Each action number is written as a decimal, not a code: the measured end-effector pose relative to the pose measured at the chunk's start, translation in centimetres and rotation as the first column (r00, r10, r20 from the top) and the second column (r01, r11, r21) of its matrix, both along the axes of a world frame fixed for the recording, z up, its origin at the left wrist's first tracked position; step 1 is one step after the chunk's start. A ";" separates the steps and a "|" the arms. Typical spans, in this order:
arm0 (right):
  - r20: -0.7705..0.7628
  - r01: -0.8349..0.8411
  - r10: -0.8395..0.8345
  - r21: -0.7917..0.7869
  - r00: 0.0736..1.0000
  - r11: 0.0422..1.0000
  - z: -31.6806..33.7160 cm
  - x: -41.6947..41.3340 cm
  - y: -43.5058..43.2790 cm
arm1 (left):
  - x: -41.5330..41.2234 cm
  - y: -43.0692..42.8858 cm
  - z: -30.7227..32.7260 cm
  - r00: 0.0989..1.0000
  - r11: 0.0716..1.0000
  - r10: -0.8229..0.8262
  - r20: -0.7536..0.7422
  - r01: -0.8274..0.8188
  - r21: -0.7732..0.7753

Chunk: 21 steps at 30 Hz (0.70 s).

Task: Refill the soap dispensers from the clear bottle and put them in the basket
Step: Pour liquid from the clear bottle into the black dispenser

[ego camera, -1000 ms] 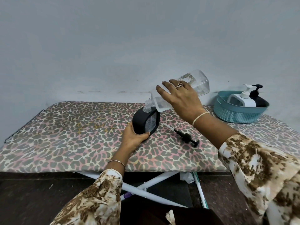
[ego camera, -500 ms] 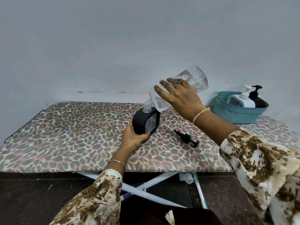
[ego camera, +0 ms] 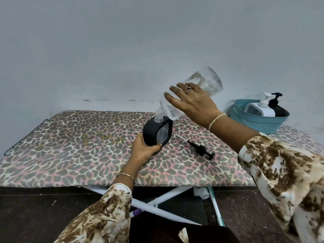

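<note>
My left hand (ego camera: 142, 151) grips the base of a black soap dispenser (ego camera: 156, 133) that stands, slightly tilted, on the leopard-print board (ego camera: 70, 146) with its pump off. My right hand (ego camera: 194, 102) holds the clear bottle (ego camera: 208, 85) tipped steeply, neck down, its mouth right over the dispenser's open neck. The black pump (ego camera: 199, 148) lies on the board to the right of the dispenser. At the far right a teal basket (ego camera: 256, 122) holds a white dispenser (ego camera: 261, 109) and a black dispenser (ego camera: 278, 109), both upright with pumps on.
The board is an ironing board on white crossed legs (ego camera: 157, 202) above a dark floor. A grey wall runs close behind it. A metal rail (ego camera: 22, 139) edges the board's left end.
My right hand has tipped the clear bottle steeper, raising its base. The left hand and black dispenser stay in place.
</note>
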State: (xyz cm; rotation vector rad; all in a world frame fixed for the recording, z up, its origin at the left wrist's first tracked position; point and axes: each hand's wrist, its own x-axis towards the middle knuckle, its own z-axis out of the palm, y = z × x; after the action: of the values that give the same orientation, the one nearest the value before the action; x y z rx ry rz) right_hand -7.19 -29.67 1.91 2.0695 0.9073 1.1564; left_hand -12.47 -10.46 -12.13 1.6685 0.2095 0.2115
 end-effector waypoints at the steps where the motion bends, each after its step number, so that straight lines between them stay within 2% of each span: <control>1: 0.007 -0.008 0.008 -0.007 1.000 1.000 0.1 0.0 0.0 | 0.0 0.0 0.0 1.000 1.000 -0.002 0.002 0.002 0.001; 8: 0.066 -0.086 0.089 -0.050 0.994 0.995 0.7 0.1 0.2 | 0.2 0.1 -0.3 1.000 1.000 -0.001 -0.002 0.001 0.006; 21: 0.111 -0.074 0.093 -0.161 0.989 0.984 1.4 0.5 0.4 | 0.2 0.0 -0.4 1.000 1.000 0.009 0.009 -0.009 0.020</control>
State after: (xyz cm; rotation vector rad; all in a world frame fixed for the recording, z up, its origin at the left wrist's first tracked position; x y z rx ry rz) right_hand -6.73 -29.27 3.27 1.8331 1.0023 1.1980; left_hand -12.25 -10.43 -12.49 1.6865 0.2092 0.2285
